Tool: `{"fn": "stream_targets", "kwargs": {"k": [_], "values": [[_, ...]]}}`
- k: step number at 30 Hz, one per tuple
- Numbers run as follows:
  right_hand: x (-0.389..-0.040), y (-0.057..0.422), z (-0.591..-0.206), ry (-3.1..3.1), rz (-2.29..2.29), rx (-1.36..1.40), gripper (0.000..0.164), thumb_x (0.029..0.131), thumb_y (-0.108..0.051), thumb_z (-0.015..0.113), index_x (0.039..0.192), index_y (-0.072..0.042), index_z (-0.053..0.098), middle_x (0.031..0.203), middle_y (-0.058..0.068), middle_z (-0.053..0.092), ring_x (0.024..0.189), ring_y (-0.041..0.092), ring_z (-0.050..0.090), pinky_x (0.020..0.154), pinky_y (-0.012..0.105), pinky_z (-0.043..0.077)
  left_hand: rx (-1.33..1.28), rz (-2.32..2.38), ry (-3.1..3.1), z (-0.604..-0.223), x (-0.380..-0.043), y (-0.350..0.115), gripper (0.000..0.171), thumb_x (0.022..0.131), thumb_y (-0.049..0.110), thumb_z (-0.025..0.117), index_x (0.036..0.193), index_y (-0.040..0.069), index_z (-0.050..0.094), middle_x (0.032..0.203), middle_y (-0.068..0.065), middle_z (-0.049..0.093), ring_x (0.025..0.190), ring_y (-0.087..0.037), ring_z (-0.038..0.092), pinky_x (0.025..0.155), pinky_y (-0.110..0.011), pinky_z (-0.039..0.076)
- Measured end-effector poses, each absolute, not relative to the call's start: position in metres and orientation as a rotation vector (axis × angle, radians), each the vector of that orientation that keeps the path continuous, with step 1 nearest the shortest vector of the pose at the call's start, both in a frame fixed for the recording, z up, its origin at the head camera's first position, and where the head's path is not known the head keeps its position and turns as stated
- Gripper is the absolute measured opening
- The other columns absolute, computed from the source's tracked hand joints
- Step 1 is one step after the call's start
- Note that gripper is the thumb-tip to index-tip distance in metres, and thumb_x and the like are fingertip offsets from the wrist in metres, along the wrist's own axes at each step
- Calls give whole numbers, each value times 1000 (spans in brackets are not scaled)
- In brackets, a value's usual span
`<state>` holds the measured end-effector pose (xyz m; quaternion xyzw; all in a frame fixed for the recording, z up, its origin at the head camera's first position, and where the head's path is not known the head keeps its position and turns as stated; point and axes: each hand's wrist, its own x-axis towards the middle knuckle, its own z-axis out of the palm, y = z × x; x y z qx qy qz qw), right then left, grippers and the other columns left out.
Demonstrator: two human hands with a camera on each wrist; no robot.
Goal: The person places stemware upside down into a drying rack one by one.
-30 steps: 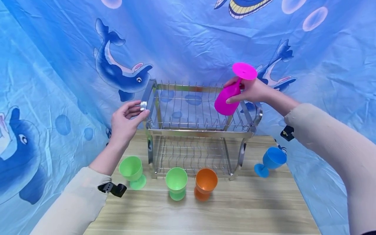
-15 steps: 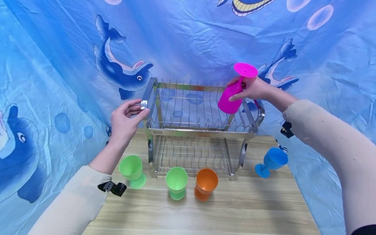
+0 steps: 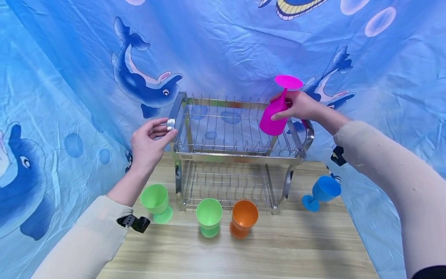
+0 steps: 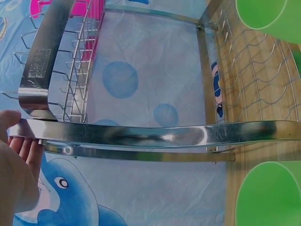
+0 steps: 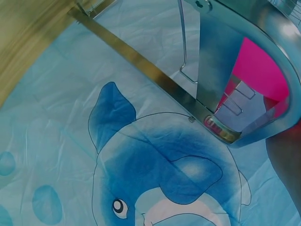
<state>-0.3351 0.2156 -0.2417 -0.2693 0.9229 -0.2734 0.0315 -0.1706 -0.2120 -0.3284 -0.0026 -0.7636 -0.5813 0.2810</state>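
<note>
My right hand (image 3: 296, 106) grips a pink goblet (image 3: 274, 120) upside down by its bowl near the stem, foot uppermost. The goblet is tilted over the right end of the top tier of a metal dish rack (image 3: 237, 158). Through the rack's end frame in the right wrist view, part of the pink goblet (image 5: 263, 70) shows, the hand mostly hidden. At the rack's upper left corner, my left hand (image 3: 150, 143) pinches the metal side bar between thumb and fingers. The left wrist view shows those fingers around the end of the bar (image 4: 127, 135).
On the wooden table (image 3: 296, 248) before the rack stand two green goblets (image 3: 209, 213) (image 3: 155, 199) and an orange goblet (image 3: 245, 215). A blue goblet (image 3: 325, 188) lies on its side at the right. A blue dolphin-print curtain (image 3: 226, 46) hangs behind and at both sides.
The pink goblet has shifted slightly right over the rack, and its foot has tipped a little to the left just now. My left hand stays on the side bar.
</note>
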Motion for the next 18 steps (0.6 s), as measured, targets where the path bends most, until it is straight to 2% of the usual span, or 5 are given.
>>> {"fn": "stream_targets", "kwargs": {"k": [6,10,15,18], "values": [[-332,218,-244,2867,-839,-782,67,91,-33,89,145,-5,61,130,24,69,120,40,66,99,55,56,8,-1539,-2062,-330,-172,-211,44,90,9,88,132,5,75,101,2,77,89,-2,72,82,-14,59],[-326,222,-240,2878,-811,-722,73,91,-38,88,149,-5,57,137,24,67,127,42,63,104,58,55,-7,-1545,-2066,-330,-173,-211,44,90,10,88,132,6,75,101,-1,76,89,-4,72,82,-14,60],[-315,236,-230,2886,-801,-684,82,92,-42,86,155,-2,51,154,25,56,143,46,51,113,65,48,-44,-1558,-2075,-328,-174,-215,45,90,9,88,132,5,74,102,1,75,91,-5,73,83,-16,60],[-303,249,-226,2877,-870,-681,85,94,-38,85,161,-4,45,161,23,48,150,45,45,117,65,44,-79,-1564,-2101,-326,-173,-219,47,89,10,89,133,4,73,106,0,76,95,-5,73,87,-17,61]]}}
